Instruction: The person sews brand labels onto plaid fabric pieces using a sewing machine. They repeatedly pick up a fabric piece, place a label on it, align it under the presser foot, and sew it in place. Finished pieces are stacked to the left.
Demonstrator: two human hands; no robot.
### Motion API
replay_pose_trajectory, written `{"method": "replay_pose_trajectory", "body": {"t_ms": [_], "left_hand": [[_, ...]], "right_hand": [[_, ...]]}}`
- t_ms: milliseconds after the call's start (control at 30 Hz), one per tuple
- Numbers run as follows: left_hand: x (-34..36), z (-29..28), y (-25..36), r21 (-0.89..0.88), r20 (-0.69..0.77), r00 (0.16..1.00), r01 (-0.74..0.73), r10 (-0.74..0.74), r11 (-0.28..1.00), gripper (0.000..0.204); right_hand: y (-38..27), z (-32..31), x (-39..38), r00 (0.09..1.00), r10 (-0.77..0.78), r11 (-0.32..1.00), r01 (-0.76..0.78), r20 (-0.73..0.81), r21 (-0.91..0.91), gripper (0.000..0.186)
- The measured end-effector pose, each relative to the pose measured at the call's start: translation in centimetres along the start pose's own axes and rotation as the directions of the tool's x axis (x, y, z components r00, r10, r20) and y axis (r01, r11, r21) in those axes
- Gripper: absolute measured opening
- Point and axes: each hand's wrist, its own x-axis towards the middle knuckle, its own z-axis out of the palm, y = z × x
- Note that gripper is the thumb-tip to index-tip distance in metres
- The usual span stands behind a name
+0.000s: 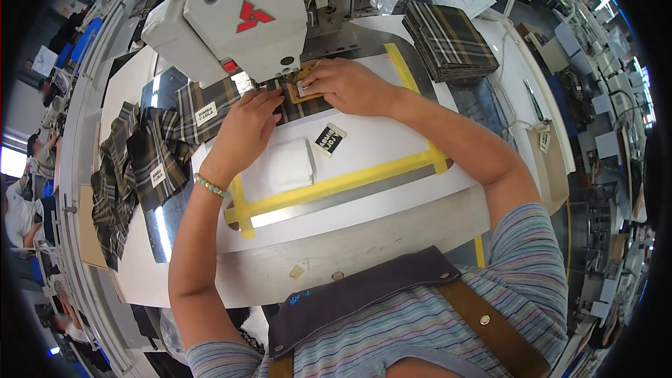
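Note:
Under the head of a white sewing machine (241,14), a strip of dark plaid fabric (185,108) lies across the work plate. My left hand (248,122) rests flat on this fabric just left of the needle area, its fingers stretched out. With fingers bent and drawn together, my right hand (353,87) grips a small brown frame (294,96) on the fabric. Its fingertips cover part of the frame and a small pale piece inside. A black-and-white label (329,141) and a stack of white labels (290,164) lie nearer to me.
Sewn plaid pieces with pale labels (157,173) hang in a heap at the left. A thick stack of folded plaid fabric (448,42) sits at the back right, near thread snips (533,100). Yellow tape (336,185) borders the white work sheet.

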Motion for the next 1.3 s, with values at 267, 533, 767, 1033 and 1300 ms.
{"method": "replay_pose_trajectory", "body": {"t_ms": [267,533,767,1033,1300], "left_hand": [[-0.4,0.3,-0.6,0.026,-0.049,0.999,0.012,-0.011,1.000,0.037],[-1.5,-0.5,-1.2,0.046,-0.129,0.991,-0.038,0.043,0.998,0.037],[-3.1,-1.4,-1.1,0.022,-0.107,0.993,-0.040,0.042,0.999,0.039],[-0.5,-0.1,1.2,-0.023,-0.091,0.986,-0.139,0.137,0.990,0.039],[0.3,0.3,1.2,0.012,-0.079,0.983,-0.163,0.164,0.987,0.039]], "right_hand": [[1.0,0.4,0.7,0.999,-0.017,0.999,0.015,-0.046,-0.034,0.032],[1.4,-0.4,0.8,0.999,0.026,1.000,-0.026,-0.028,-0.002,0.032],[0.5,-4.6,-4.1,0.965,0.202,0.978,-0.207,-0.167,-0.009,0.029],[3.5,-4.9,-5.1,0.943,0.072,0.972,-0.139,-0.324,-0.188,0.022],[3.4,-5.1,-5.1,0.946,0.061,0.981,-0.116,-0.320,-0.156,0.022]]}}
